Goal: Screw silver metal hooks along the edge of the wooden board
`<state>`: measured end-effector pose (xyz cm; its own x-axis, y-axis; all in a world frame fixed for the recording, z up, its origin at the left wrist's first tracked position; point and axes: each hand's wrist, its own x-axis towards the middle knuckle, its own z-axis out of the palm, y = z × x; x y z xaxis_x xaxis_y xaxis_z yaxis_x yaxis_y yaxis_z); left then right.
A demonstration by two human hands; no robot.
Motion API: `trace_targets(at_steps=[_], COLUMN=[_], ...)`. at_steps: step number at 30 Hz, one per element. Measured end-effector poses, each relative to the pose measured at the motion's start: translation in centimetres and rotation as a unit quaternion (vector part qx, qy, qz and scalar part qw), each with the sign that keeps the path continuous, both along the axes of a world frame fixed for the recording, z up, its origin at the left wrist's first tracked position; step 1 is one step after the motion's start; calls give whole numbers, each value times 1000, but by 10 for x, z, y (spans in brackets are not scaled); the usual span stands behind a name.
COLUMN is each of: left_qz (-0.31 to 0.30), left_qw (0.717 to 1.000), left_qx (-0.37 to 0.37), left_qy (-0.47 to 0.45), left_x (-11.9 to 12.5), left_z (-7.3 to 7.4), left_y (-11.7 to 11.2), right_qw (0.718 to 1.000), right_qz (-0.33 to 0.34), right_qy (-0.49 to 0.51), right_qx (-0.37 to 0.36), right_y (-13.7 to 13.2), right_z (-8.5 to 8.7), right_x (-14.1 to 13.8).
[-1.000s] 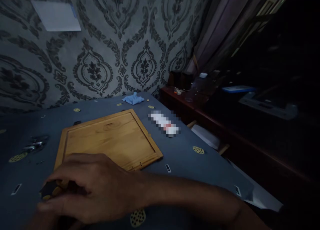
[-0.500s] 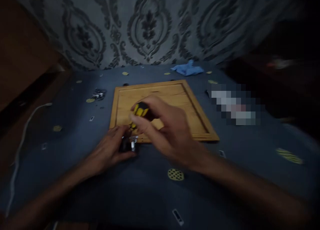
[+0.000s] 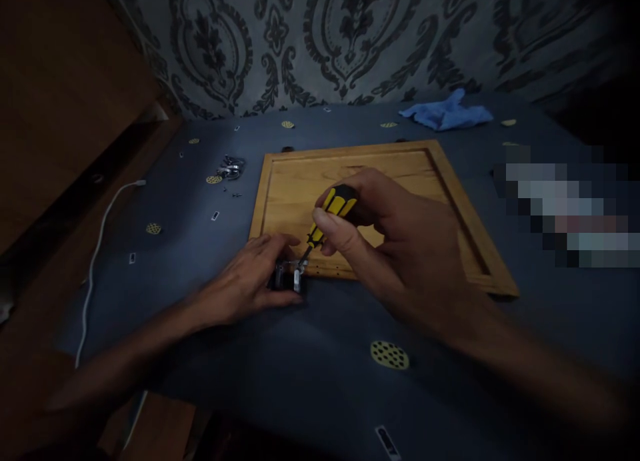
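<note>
Screwdriver (image 3: 336, 207) has dropped to the metal fitting (image 3: 294, 275) at the wooden board (image 3: 453, 181) near edge, right hand (image 3: 400, 241) gripping; left hand (image 3: 250, 281) pinches its sides; stiff, likely slippery.

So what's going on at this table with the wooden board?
A person works with bare hands at a blue-covered table. The right hand grips a yellow-and-black screwdriver, its tip angled down onto a small metal fitting that the left hand holds at the near edge of the wooden board. Loose metal parts and a white cable lie to the left, a blue cloth behind.
</note>
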<state>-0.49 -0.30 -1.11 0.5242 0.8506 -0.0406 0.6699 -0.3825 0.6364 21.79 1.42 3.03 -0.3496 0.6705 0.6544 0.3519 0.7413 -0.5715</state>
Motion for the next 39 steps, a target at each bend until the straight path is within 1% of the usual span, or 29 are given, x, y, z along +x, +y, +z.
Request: trace_targets(at_steps=[3,7,9,11,13,14,19,21,24,28,35,39], left_qz=[10,51,77,101,108,99,14,-2,-19,-17,2,-3], left_qw=[997,972,961,958,963,969,995,998,1000,1000,1000,999], left_qx=[-58,-153,-165,-153,-125,-110,-50,-25,1,20,11,32], left_qy=[-57,-171,-207,-221,-211,-199,-91,-49,-14,5,19,19], left_x=[-3,-8,-10,-11,-10,-10,-5,-2,2,4,4,4], left_z=[5,13,17,19,19,19,15,13,11,7,6,3], left_y=[2,5,6,6,5,4,-2,-4,-6,-6,-7,-7], right_qw=[1000,999,999,999,999,999,999,1000,1000,999,998,998], right_qz=[-15,-34,-39,-44,-48,-47,-28,-25,-18,-7,6,8], right_qy=[0,9,10,4,2,2,-11,-15,-14,-6,-13,-14], right_qx=[2,4,9,11,10,9,9,11,11,36,56,53], right_y=[1,0,0,0,0,0,0,0,1,3,3,3], right_z=[0,0,0,0,0,0,-1,-2,-3,-5,-9,-10], right_x=[1,2,2,2,2,2,2,3,2,0,-2,-2])
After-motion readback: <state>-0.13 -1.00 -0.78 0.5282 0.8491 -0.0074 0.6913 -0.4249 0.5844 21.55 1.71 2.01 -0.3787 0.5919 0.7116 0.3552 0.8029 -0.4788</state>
